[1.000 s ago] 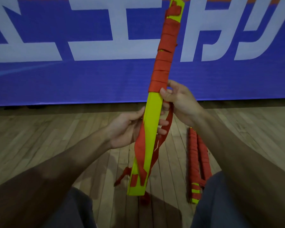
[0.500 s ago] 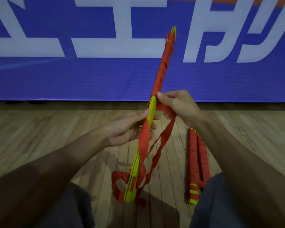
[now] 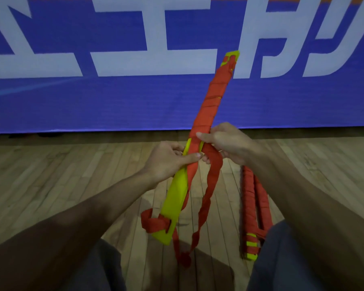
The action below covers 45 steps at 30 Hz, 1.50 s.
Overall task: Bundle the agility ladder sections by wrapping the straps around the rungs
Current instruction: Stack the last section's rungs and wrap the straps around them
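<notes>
My right hand (image 3: 229, 143) has carried the strap (image 3: 210, 185) another turn down the rungs (image 3: 178, 198), pinching it. My left hand (image 3: 166, 162) grips the rungs; their lower half is unwrapped.

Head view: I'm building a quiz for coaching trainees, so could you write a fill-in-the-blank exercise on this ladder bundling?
1. The left hand grips the stack of ____ rungs.
2. The right hand pinches the red strap, which is wound around only the stack's ____ half.
3. Already wrapped bundles lie on the wooden floor at the person's ____ side.
4. The banner behind has ____ lettering on blue.

Missing words: yellow; upper; right; white.
</notes>
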Motion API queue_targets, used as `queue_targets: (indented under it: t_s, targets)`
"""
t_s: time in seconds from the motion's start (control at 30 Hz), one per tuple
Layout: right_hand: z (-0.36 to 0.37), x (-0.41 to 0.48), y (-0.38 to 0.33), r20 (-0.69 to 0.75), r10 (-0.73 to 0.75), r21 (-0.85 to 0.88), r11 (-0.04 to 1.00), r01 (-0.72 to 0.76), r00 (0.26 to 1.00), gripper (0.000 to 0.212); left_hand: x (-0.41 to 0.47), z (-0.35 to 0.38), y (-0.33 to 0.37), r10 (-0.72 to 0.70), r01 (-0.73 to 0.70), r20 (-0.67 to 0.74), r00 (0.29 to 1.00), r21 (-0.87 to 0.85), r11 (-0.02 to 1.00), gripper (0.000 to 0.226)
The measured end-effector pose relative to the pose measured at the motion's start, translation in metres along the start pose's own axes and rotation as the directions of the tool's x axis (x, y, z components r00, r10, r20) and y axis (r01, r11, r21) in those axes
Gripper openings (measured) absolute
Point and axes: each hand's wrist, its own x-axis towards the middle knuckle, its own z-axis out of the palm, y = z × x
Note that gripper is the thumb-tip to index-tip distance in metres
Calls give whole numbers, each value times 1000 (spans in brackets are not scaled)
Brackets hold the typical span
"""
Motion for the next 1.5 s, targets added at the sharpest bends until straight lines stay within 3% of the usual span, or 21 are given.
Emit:
queue_targets:
  t_s: [0.1,0.2,0.3,0.47,0.57,0.67,0.77,0.83,0.9,0.97,1.03,1.17,1.3,1.43,1.5]
  targets:
    - [-1,6,3,-66,-13,-35,999,10,998,27,-1,7,1,105,-99,-42,994,114,988,22]
    - [-9,10,2,-142,-70,-101,993,56,987,22,-2,6,4,151,-158,50,987,182,971,23]
    - [-19,13,6,-182,-116,-142,986,91,976,18,-3,3,5,107,-119,184,977,58,991,31]
    - [-27,10,8,-86,-192,0,981,192,978,22,-4,-6,6,-25,148,405,914,-275,950,39]
    - [-31,7,4,-16,-292,177,940,290,956,24,-4,-11,5,40,211,521,852,-412,886,34]
    - [-32,5,1,33,-386,323,877,356,922,26,-7,-14,9,151,166,544,825,-489,856,32]
    - [-29,4,3,83,-459,366,839,402,884,22,-6,-17,7,189,178,567,802,-529,830,54]
    - [-28,5,3,104,-495,393,817,421,863,20,-6,-18,5,217,266,657,722,-553,790,62]
    - [-27,4,1,129,-520,423,799,427,844,19,-6,-22,6,242,299,716,655,-539,787,62]
    - [-25,4,0,146,-518,400,810,429,843,18,-7,-24,7,272,271,716,643,-545,793,59]
    - [-25,4,-1,112,-479,283,855,434,871,19,-9,-25,7,282,261,693,664,-567,781,58]
    - [-23,4,1,-56,-416,31,908,418,908,44,-11,-22,3,245,210,632,735,-557,804,53]
    - [-19,2,-2,-126,-374,-38,927,373,919,38,-8,-20,3,128,161,492,861,-503,849,48]
    - [-12,1,-7,-144,-291,-70,956,284,946,48,-6,-16,9,-21,116,274,962,-337,934,29]
    - [-8,1,-5,-143,-305,-265,928,260,942,51,-6,-12,11,-37,79,189,981,-215,973,20]
